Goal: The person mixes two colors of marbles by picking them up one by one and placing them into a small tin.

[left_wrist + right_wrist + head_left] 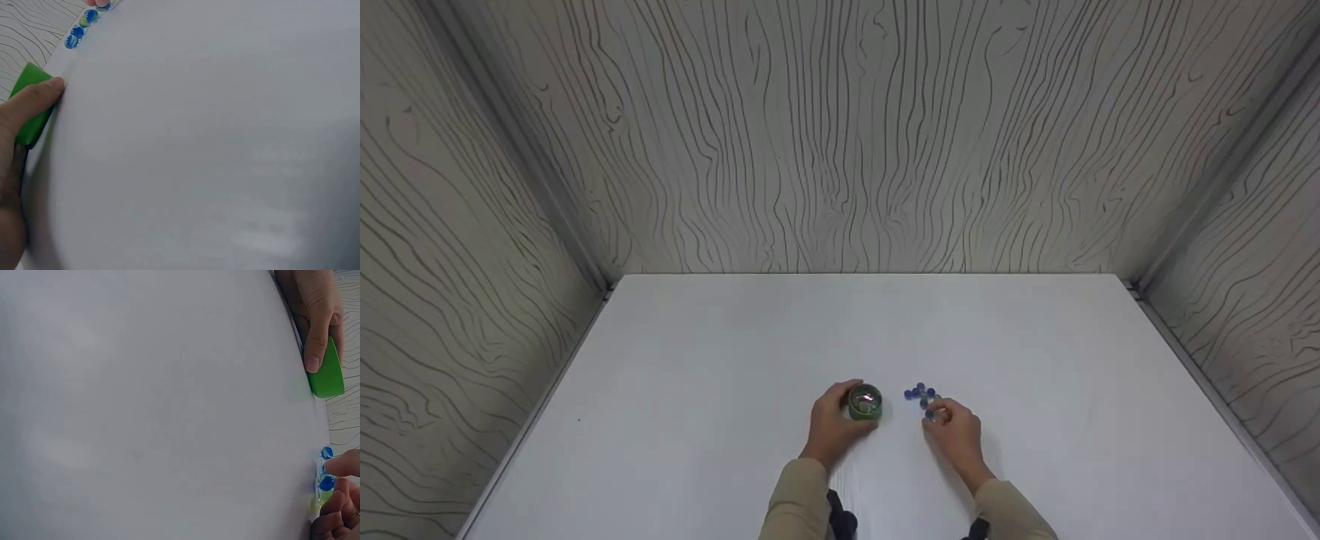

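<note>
My left hand (pixel 834 427) grips a small round green cup (pixel 865 414), thumb on the near side and fingers round the far side. Something shiny shows inside the cup's mouth; what it is cannot be made out. The cup's smooth green wall (pixel 35 121) fills much of the grip in the left wrist view. To the right of the cup lie several blue and greenish glass marbles (pixel 921 387) in a loose cluster. My right hand (pixel 958 436) is at the cluster's near end, its thumb and fingertips pinching a blue marble (pixel 929 414).
The white tabletop (pixel 720 360) extends around both hands. Wood-grain patterned panels (pixel 840 135) rise at the back and both sides. A tiny dark speck (pixel 579 420) lies on the table at the left.
</note>
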{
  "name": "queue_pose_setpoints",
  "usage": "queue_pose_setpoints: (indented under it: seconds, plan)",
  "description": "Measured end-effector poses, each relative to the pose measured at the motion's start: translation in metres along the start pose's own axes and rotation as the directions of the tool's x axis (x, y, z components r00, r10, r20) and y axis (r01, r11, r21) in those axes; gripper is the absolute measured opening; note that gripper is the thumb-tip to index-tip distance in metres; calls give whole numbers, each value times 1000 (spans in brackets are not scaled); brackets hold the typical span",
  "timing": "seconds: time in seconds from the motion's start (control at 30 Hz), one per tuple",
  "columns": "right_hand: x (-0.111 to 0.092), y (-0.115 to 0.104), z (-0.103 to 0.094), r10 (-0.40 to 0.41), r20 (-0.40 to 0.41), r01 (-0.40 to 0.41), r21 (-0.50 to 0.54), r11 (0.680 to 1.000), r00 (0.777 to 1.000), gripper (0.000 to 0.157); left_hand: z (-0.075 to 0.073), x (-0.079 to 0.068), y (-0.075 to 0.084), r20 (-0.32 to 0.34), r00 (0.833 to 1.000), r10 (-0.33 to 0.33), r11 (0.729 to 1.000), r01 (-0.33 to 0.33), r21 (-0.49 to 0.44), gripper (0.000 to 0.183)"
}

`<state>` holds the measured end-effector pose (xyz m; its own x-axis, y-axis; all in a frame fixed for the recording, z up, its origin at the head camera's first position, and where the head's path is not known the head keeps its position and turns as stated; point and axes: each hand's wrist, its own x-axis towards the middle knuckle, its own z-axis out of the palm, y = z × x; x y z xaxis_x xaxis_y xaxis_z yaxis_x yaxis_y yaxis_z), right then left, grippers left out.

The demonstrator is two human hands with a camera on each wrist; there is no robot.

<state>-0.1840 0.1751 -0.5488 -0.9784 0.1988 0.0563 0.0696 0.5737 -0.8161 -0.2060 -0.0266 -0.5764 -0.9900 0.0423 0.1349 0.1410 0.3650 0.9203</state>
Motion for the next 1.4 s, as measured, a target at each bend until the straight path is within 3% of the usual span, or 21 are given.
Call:
queue_pose_setpoints:
  seconds: [0.63, 1.4]
  plan:
    - [-2, -1, -2, 52, 49, -50, -41, 998, 997, 16, 0, 0, 0, 0, 1000, -13, 1000, 13, -1, 66]
    - [-3, 2, -5, 65, 52, -62, -49, 997, 997, 18, 0, 1, 0, -5, 999, 35, 999, -34, 27, 64]
